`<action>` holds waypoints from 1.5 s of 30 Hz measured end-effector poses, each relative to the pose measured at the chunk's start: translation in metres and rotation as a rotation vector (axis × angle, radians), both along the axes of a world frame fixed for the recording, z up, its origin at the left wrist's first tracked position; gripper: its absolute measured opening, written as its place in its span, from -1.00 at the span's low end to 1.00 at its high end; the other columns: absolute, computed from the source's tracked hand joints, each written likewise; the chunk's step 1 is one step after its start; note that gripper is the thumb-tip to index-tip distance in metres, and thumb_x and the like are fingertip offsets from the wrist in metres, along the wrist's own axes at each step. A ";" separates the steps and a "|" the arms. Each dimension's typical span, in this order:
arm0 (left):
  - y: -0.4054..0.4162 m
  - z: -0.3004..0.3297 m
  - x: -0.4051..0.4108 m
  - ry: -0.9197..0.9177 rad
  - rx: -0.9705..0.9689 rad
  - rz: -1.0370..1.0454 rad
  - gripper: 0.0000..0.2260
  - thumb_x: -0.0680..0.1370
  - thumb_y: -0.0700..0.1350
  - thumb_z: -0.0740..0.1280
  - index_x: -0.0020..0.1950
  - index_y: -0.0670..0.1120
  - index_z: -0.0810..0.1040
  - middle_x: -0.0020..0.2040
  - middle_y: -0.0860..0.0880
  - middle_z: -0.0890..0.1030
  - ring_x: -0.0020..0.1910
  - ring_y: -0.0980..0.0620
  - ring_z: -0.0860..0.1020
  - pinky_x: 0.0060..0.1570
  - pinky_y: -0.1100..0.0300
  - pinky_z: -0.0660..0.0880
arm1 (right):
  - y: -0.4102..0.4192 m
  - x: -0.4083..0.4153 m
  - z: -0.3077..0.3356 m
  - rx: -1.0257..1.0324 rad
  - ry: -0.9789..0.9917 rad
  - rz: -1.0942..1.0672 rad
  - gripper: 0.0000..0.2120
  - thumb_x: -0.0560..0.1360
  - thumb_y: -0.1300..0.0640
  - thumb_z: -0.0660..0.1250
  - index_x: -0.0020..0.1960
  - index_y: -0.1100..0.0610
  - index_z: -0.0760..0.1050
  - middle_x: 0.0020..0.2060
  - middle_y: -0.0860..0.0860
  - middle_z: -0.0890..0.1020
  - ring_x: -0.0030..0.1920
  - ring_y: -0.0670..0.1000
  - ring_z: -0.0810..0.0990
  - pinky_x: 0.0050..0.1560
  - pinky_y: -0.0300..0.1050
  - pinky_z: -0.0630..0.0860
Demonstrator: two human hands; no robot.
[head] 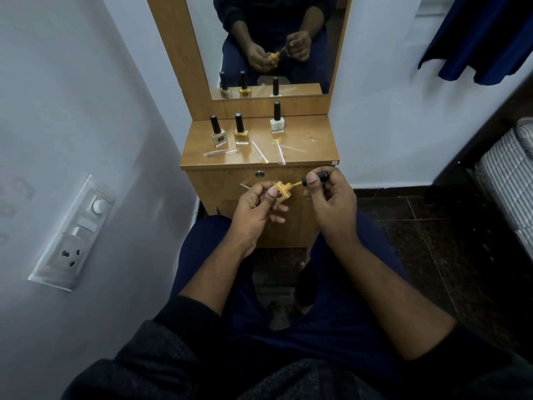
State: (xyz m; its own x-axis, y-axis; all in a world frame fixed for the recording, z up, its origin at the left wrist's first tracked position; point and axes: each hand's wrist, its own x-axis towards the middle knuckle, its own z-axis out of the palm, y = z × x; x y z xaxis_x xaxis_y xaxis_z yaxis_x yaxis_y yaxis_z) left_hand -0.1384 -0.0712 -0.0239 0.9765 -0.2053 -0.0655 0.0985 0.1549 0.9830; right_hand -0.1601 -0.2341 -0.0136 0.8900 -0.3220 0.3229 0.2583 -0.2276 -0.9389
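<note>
My left hand (253,210) grips a small yellow nail polish bottle (282,192), tilted with its open neck pointing right. My right hand (328,199) pinches the black brush cap (315,178), whose thin yellow-coated brush reaches toward the bottle's neck. Both hands hover in front of the wooden dressing table (259,153), above my lap. On the tabletop stand three capped bottles: a beige one (218,134), a gold one (241,132) and a white one (277,120). Several clear plastic nail tips (261,153) lie scattered in front of them.
A mirror (271,44) above the table reflects my hands and the bottles. A wall with a switch and socket panel (72,235) is close on the left. A blue curtain (476,39) and a striped mattress (507,180) are on the right, over dark floor tiles.
</note>
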 end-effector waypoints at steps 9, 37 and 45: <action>0.000 -0.002 0.000 -0.010 0.020 -0.042 -0.72 0.70 -0.14 0.26 0.36 -0.24 0.53 -0.03 0.04 0.72 -0.12 0.06 0.66 -0.27 0.22 0.64 | 0.001 0.000 -0.003 -0.060 0.006 0.048 -0.89 0.64 0.07 0.37 0.10 0.11 0.57 -0.10 -0.07 0.67 -0.06 -0.08 0.65 -0.05 -0.21 0.58; 0.008 -0.005 0.009 0.261 -0.064 0.013 -0.70 0.68 0.10 0.29 -0.06 -0.09 0.62 -0.37 0.01 0.49 -0.50 0.17 0.36 -0.42 0.27 0.47 | 0.000 0.006 -0.011 -0.671 -0.075 0.252 -0.78 0.62 0.16 0.38 0.25 0.17 0.61 0.09 0.02 0.63 0.05 -0.08 0.59 0.03 -0.26 0.52; 0.007 -0.008 0.007 -0.035 0.091 -0.016 -0.75 0.73 -0.08 0.23 0.24 -0.22 0.58 -0.23 0.02 0.59 -0.32 0.09 0.52 -0.22 0.19 0.61 | -0.005 0.010 -0.018 -0.656 0.015 0.227 -0.79 0.67 0.08 0.29 0.15 0.17 0.62 -0.08 0.04 0.65 -0.11 0.00 0.59 -0.15 -0.02 0.54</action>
